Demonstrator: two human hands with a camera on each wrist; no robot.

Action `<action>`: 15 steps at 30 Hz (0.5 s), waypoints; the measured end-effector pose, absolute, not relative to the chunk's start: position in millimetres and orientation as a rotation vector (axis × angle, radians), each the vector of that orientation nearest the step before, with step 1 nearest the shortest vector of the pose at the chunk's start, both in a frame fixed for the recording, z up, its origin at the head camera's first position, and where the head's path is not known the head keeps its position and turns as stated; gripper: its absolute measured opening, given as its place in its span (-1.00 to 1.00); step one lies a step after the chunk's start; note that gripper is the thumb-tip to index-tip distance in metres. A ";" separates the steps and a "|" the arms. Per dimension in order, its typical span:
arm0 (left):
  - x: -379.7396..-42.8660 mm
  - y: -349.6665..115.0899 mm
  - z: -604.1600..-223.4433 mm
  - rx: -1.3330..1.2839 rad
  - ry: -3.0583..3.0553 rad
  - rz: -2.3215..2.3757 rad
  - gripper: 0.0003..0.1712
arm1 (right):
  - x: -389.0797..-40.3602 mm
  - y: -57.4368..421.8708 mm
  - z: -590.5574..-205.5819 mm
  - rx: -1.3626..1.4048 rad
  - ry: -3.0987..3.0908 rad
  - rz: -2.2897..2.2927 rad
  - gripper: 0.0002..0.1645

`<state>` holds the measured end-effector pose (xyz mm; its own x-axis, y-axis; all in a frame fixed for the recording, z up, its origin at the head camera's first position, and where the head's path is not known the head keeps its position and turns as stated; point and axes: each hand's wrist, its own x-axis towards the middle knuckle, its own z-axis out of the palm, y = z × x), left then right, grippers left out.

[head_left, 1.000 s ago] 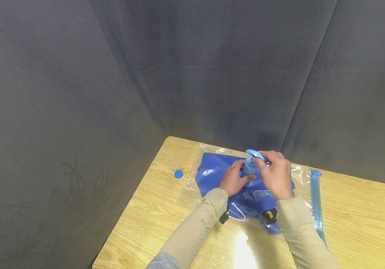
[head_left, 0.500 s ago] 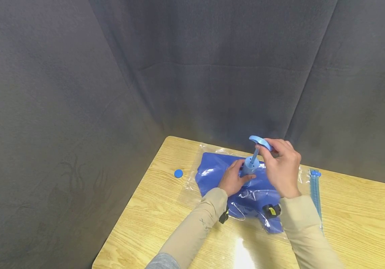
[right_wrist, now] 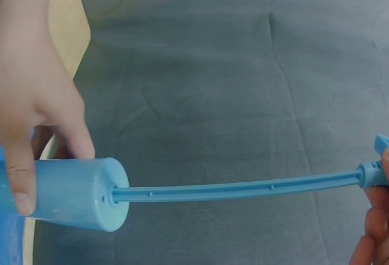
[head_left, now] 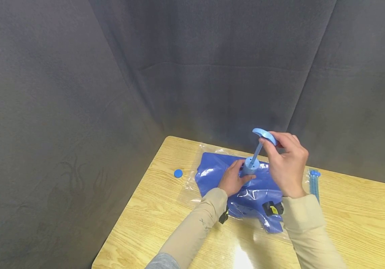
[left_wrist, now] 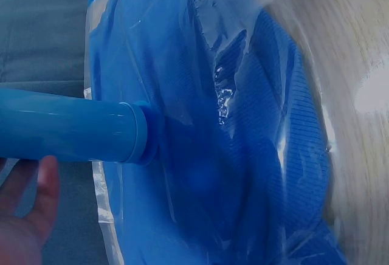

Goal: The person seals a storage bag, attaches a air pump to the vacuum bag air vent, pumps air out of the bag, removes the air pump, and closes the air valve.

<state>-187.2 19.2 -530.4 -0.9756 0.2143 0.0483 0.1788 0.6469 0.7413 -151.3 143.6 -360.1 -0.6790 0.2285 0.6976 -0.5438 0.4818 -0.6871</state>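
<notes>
With left hand (head_left: 231, 181), grips pump barrel (head_left: 249, 169) against bag (head_left: 192, 191) — presumably for bracing; with right hand (head_left: 288, 163), pinches raised handle (head_left: 265, 135).

Looks like a screened-off work setup to us: dark grey fabric (head_left: 212, 93) hangs along two sides of a wood-grain table (head_left: 138, 224). Home, lab or office, we can't tell.

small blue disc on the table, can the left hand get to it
Probably yes, but it would likely have to let go first: the left hand grips the pump barrel. Nothing covers the small blue disc, which lies on the table beside the clear bag, on that hand's side.
</notes>
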 end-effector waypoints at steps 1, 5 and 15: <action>-187.2 19.1 -530.4 0.335 2.807 1.261 -0.39 | -150.9 143.3 -358.9 0.262 -1.953 1.271 -0.83; -187.3 18.5 -530.4 0.338 2.807 1.263 -0.38 | -150.0 142.7 -355.8 0.259 -1.939 1.285 -0.83; -187.7 19.4 -530.2 0.327 2.813 1.258 -0.37 | -147.7 141.0 -348.9 0.247 -1.896 1.329 -0.81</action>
